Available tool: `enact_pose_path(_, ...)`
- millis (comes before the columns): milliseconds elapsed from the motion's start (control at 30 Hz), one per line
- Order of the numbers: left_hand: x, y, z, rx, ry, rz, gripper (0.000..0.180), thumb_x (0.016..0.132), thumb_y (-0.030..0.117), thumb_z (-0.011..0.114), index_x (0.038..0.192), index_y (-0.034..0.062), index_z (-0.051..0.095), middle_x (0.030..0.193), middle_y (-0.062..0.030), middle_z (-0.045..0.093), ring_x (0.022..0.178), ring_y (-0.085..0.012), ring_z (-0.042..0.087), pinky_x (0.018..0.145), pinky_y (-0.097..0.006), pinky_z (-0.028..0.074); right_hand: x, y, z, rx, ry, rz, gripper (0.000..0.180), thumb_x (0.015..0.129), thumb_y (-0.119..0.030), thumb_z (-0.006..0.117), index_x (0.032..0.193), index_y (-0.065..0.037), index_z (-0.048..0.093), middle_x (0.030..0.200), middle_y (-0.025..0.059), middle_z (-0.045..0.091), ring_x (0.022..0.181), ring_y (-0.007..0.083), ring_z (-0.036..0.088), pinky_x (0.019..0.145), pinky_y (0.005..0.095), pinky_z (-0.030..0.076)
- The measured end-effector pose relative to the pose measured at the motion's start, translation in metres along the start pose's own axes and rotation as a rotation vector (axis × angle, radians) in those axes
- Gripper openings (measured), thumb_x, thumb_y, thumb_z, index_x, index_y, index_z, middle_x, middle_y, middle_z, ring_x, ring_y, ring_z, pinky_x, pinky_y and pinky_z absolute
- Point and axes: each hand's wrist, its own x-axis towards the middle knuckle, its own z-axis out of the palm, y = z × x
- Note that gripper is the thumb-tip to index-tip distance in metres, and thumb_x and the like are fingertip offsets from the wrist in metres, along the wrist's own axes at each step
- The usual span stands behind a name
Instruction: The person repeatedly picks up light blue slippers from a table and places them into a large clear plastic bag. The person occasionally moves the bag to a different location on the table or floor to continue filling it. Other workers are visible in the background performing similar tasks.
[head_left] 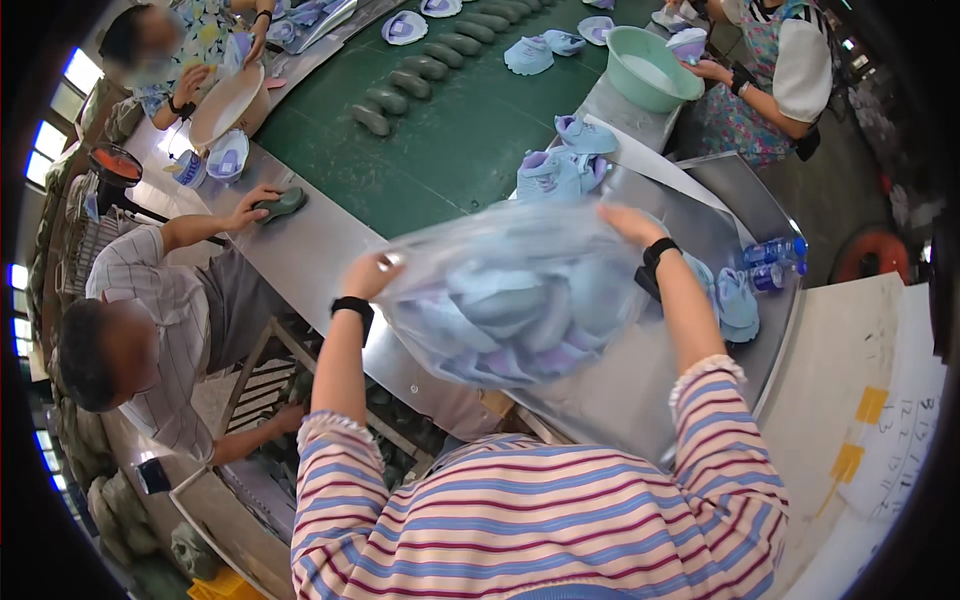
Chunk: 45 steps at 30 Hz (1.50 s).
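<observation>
Both hands, left hand (372,272) and right hand (628,222), grip clamped on the clear bag (510,295) of shoe uppers, hold it above the steel counter (320,250), contents not yet out.

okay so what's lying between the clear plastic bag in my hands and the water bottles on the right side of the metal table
In the head view, a few light blue and lilac shoe uppers lie on the metal table between the clear plastic bag and the water bottles.

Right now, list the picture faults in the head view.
Head view: the clear plastic bag between the left hand and right hand is motion-blurred; fisheye bends the metal table's edges; black vignette rings the frame; windows at left blow out white.
</observation>
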Motion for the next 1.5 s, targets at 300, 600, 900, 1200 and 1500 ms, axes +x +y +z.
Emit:
enact_pose_path(300,-0.075,-0.031,0.048,-0.097,-0.168,0.268,0.036,0.088,0.023,0.045,0.121,0.0078,0.048,0.094,-0.0219,0.061,0.09,-0.0294,0.059,0.076,-0.036,0.047,-0.089,0.086,0.032,1.239,-0.058,-0.101,0.027,0.086,-0.013,0.053,0.11,-0.002,0.056,0.099,0.0108,0.061,0.09,0.0188,0.059,0.078,0.0301,0.047)
enact_pose_path(600,-0.11,0.104,0.024,0.375,0.424,0.894,0.025,0.077,0.021,0.06,0.098,0.0088,0.057,0.076,-0.0087,0.06,0.073,-0.0318,0.058,0.066,-0.041,0.046,-0.143,-0.058,0.035,-0.204,0.741,-0.717,0.043,0.071,-0.014,0.064,0.113,-0.011,0.055,0.101,0.0118,0.057,0.089,0.0272,0.056,0.077,0.0345,0.045)
enact_pose_path(900,-0.18,0.097,0.009,0.365,0.197,1.094,0.006,0.068,0.011,0.058,0.067,0.0079,0.053,0.071,-0.0098,0.049,0.073,-0.0286,0.05,0.063,-0.038,0.042,-0.184,-0.073,0.102,-0.413,0.152,-0.898,0.011,0.075,-0.018,0.06,0.074,-0.009,0.055,0.073,0.0084,0.057,0.079,0.0297,0.055,0.072,0.0419,0.042)
enact_pose_path(1200,-0.206,0.085,0.051,0.245,-0.187,0.665,0.041,0.07,0.024,0.067,0.106,0.008,0.056,0.093,-0.0134,0.06,0.087,-0.0316,0.058,0.075,-0.041,0.047,-0.205,-0.058,0.128,-0.316,-0.266,-0.716,0.019,0.078,-0.021,0.057,0.087,-0.004,0.059,0.08,0.012,0.063,0.074,0.0307,0.06,0.066,0.0385,0.047)
enact_pose_path(1500,-0.075,0.077,0.05,0.304,-0.12,0.384,0.087,0.062,0.036,0.077,0.127,-0.0034,0.034,0.12,-0.0253,0.048,0.102,-0.037,0.053,0.086,-0.037,0.043,-0.149,-0.111,0.187,-0.764,0.414,-0.64,0.072,0.055,-0.03,0.077,0.115,-0.004,0.047,0.105,0.0154,0.051,0.111,0.0374,0.038,0.089,0.0485,0.037)
